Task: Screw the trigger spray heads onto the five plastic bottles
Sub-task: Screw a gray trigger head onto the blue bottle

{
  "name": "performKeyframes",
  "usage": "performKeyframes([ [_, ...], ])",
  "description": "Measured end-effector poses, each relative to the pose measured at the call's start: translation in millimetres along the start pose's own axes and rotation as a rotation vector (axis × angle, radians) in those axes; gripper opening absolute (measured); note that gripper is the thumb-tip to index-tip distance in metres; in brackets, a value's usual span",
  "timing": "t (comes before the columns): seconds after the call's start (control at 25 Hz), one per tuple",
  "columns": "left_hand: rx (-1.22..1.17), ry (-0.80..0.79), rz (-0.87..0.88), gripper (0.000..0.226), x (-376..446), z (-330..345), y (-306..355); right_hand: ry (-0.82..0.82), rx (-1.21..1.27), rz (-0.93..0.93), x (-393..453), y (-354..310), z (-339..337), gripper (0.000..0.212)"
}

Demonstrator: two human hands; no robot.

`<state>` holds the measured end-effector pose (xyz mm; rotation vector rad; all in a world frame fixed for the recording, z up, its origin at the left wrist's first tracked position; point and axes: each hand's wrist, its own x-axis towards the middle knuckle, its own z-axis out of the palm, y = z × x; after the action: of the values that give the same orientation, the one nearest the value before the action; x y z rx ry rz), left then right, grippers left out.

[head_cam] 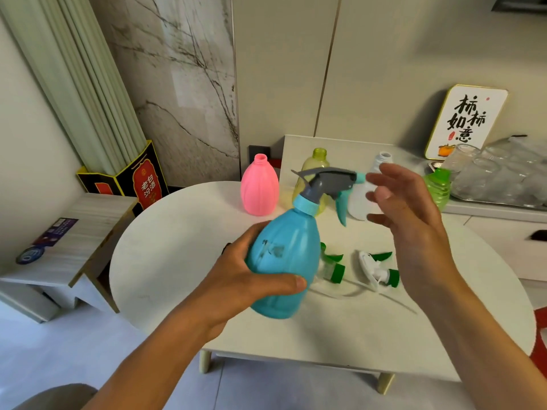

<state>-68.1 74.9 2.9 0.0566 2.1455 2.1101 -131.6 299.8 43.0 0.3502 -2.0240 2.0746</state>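
The left hand [236, 273] grips the blue bottle [281, 261] around its lower body, thumb across the front and fingers wrapped behind. The bottle is held above the table [177, 232], tilted with its neck toward the upper right. A grey spray head [328, 180] sits on the neck, with a blue collar at the joint and a blue trigger hanging below the nozzle.

The right hand [402, 214] hovers just right of the spray head, fingers spread and loosely bent. It holds nothing; its fingertips are near the nozzle but not touching it.

Four uncapped bottles stand at the far side of the table:
- pink bottle [260, 187], left, open neck up;
- yellow bottle [316, 164], partly hidden behind the spray head;
- white bottle [373, 184], partly hidden behind the right hand;
- green bottle [438, 184], farthest right, beside a tray of glasses [497, 176].

Two loose spray heads lie on the table below the blue bottle. One, with a green collar [334, 269], is partly hidden by the bottle. The other, white with a green collar and trigger [377, 269], lies on its side; its dip tube trails across the tabletop.

A framed sign [464, 122] leans against the wall behind the tray.
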Motion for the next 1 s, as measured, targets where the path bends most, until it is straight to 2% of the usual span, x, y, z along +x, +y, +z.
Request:
performKeyframes([
  [0.08, 0.016, -0.114, -0.061, 0.072, -2, 3, -1, -0.191, -0.024, -0.055, 3, -2, -7, 0.038],
  [0.16, 0.051, -0.169, -0.083, 0.073, -5, 6, -2, -0.320, -0.118, -0.136, 3, -1, -8, 0.032],
  [0.28, 0.095, -0.165, -0.085, 0.073, -7, 5, -3, -0.359, -0.218, -0.161, 1, 0, -6, 0.023],
  [0.4, 0.304, -0.033, 0.009, 0.078, -7, 5, -4, -0.281, -0.245, -0.123, -3, 1, -1, 0.024],
  [0.56, 0.856, 0.235, 0.262, 0.090, -5, 8, -13, -0.137, -0.428, -0.069, -8, 4, 6, 0.015],
  [0.68, 1.237, 0.378, 0.400, 0.095, -3, 6, -15, -0.147, -0.516, 0.081, -10, 5, 9, 0.007],
  [0.76, 1.344, 0.417, 0.429, 0.095, -4, 5, -14, -0.158, -0.491, 0.214, -10, 3, 10, 0.005],
  [0.8, 1.306, 0.392, 0.391, 0.096, -4, 4, -13, -0.152, -0.409, 0.286, -8, 1, 9, 0.013],
  [0.84, 1.170, 0.335, 0.319, 0.098, -3, 4, -11, -0.144, -0.285, 0.369, -4, -2, 5, 0.025],
  [0.92, 0.673, 0.152, 0.127, 0.097, -3, 3, -4, -0.129, 0.038, 0.463, 3, -6, -5, 0.039],
  [1.0, 0.210, -0.059, 0.011, 0.083, -5, 4, 0, -0.176, 0.289, 0.438, 6, -3, -9, 0.027],
])
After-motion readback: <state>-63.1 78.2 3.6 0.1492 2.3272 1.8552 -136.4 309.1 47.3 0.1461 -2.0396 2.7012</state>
